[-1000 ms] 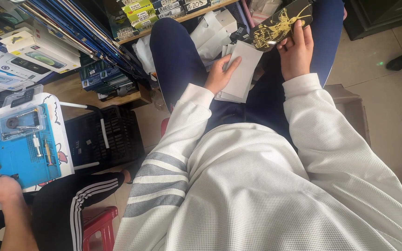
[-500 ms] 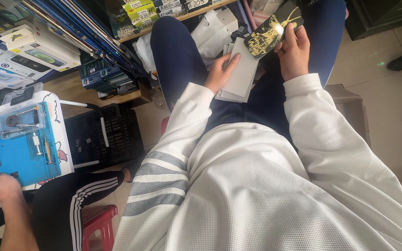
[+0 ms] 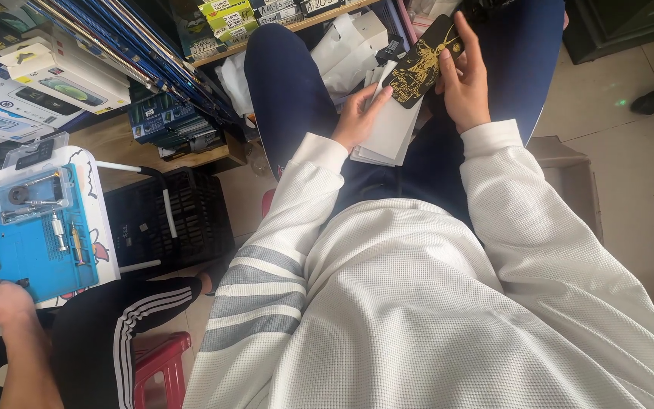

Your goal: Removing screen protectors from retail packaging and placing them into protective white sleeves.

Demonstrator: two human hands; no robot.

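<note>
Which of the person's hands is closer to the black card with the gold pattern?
Right. The right hand grips the black card along its right edge. The left hand sits just below and left of it, resting on the white sheets, its fingertips close to the card's lower corner.

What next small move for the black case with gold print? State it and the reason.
Probably lower the black case onto the white packets in the lap: the right hand pinches it tilted just above them, and the left hand steadies both.
</note>
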